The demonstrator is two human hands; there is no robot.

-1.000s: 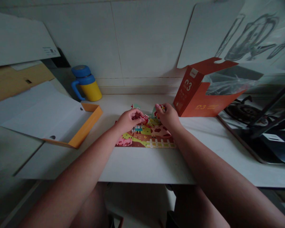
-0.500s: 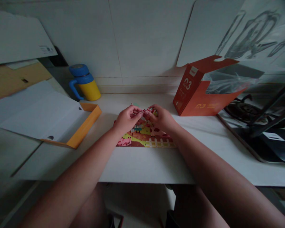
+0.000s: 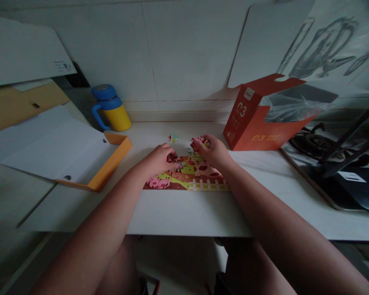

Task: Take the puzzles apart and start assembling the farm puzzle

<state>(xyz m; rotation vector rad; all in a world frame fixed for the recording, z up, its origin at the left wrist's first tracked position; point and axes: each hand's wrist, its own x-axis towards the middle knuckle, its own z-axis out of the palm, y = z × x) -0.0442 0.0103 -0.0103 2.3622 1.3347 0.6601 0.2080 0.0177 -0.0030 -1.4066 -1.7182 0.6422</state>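
A partly assembled jigsaw puzzle [image 3: 184,182] with a farm picture lies flat on the white counter, showing a white fence, a pink pig and brown-patched shapes. Over its upper left part, my left hand [image 3: 158,160] curls its thumb and fingers around a dark red puzzle piece [image 3: 172,157]. At the upper right, my right hand [image 3: 215,152] pinches a red and white puzzle piece [image 3: 199,142] just above the puzzle. A loose green, white and red piece [image 3: 174,138] rests on the counter beyond the puzzle. My fingers cover parts of the picture.
On the left lies an open white box [image 3: 89,164] with orange sides, near a blue and yellow thermos mug [image 3: 113,108]. An orange-red carton [image 3: 249,119] holding clear plastic stands at the right. Beyond it is a gas stove [image 3: 320,151]. A tiled wall [image 3: 184,57] closes the back.
My hands were together over the puzzle's top and have parted. The left moved down and left onto the puzzle; the right keeps a red and white piece. The loose piece behind is now uncovered.
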